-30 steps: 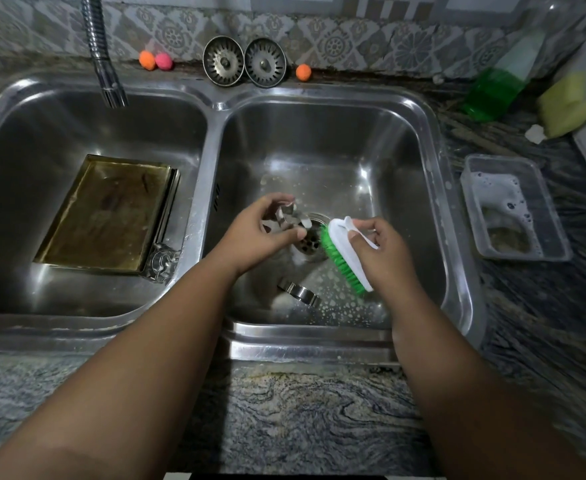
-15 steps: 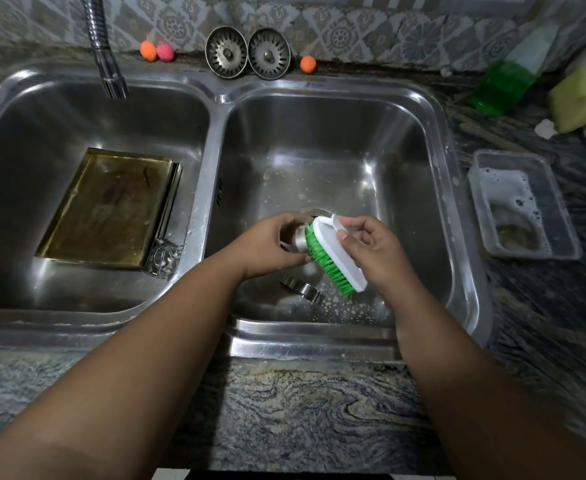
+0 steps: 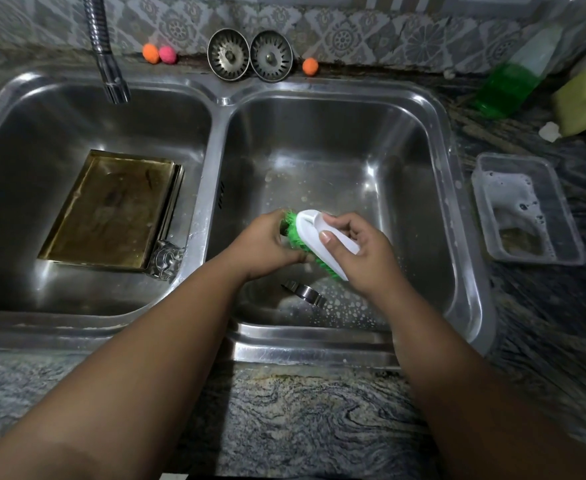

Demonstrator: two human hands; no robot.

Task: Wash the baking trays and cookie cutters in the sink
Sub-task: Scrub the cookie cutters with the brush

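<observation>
Scrubbing: my left hand (image 3: pixel 267 242) pinches the cutter (image 3: pixel 283 226), right hand (image 3: pixel 364 258) grips the brush (image 3: pixel 314 230); I'd work it into every edge.

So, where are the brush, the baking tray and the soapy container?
brush (image 3: pixel 306 231): head view, white back.
baking tray (image 3: pixel 111 209): head view, flat bottom.
soapy container (image 3: pixel 515 157): head view, far rim.

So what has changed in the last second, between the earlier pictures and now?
The right hand moved the brush left, from beside the held cutter onto it; the bristles now cover it almost fully. The left hand keeps gripping the held cutter; nothing was let go. The tray and the loose cutter in the right basin stayed put.
</observation>
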